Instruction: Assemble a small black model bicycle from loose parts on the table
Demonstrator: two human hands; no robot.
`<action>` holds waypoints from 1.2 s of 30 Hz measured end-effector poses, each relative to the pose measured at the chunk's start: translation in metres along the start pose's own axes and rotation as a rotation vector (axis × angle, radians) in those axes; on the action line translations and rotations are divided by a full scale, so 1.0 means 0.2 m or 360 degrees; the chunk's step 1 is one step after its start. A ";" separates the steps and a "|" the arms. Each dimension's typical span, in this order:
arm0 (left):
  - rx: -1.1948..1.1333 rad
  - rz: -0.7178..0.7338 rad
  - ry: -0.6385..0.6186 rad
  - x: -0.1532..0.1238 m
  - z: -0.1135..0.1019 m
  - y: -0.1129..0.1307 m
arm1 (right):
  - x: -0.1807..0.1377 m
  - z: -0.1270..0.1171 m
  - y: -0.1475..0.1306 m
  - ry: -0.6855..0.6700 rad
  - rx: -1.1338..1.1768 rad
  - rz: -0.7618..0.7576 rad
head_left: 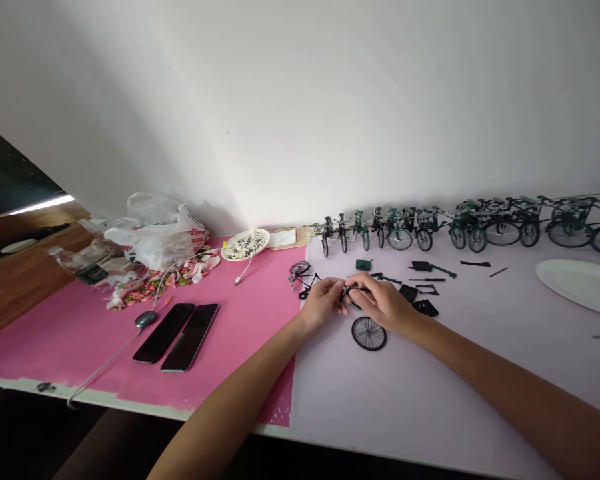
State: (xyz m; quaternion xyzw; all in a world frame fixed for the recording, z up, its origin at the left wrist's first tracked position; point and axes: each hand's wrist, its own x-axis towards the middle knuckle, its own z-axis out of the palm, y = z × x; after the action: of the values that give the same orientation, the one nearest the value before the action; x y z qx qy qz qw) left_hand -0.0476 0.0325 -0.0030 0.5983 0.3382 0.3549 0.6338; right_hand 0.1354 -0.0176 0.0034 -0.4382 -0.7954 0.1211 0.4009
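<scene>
My left hand (323,301) and my right hand (383,303) meet over the pale table, fingers pinched together on a small black model bicycle part (351,291) held between them. A loose black spoked wheel (369,333) lies flat just below my right hand. A partly built small bicycle frame with a wheel (301,275) lies to the upper left of my left hand. Several black and green loose parts (423,288) lie scattered behind my right hand.
A row of finished green model bicycles (460,230) stands along the wall. A white plate (580,283) sits at the right. On the pink mat (80,327) lie two dark phones (177,335), a mouse (145,319), plastic bags (150,237) and a white bowl of small pieces (245,244).
</scene>
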 end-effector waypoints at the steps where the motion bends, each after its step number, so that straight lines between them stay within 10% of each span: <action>1: -0.0009 0.0000 -0.0005 0.00 0.00 0.00 | 0.00 0.00 0.01 0.0046 -0.0015 -0.0008; 36: 0.0004 0.0005 -0.0030 0.00 0.01 0.00 | 0.02 0.05 0.12 0.0166 -0.0413 -0.0021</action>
State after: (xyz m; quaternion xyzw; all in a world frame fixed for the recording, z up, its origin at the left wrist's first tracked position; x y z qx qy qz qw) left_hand -0.0461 0.0325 -0.0036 0.6029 0.3317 0.3497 0.6357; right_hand 0.1421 0.0004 -0.0139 -0.4868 -0.7854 -0.0084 0.3823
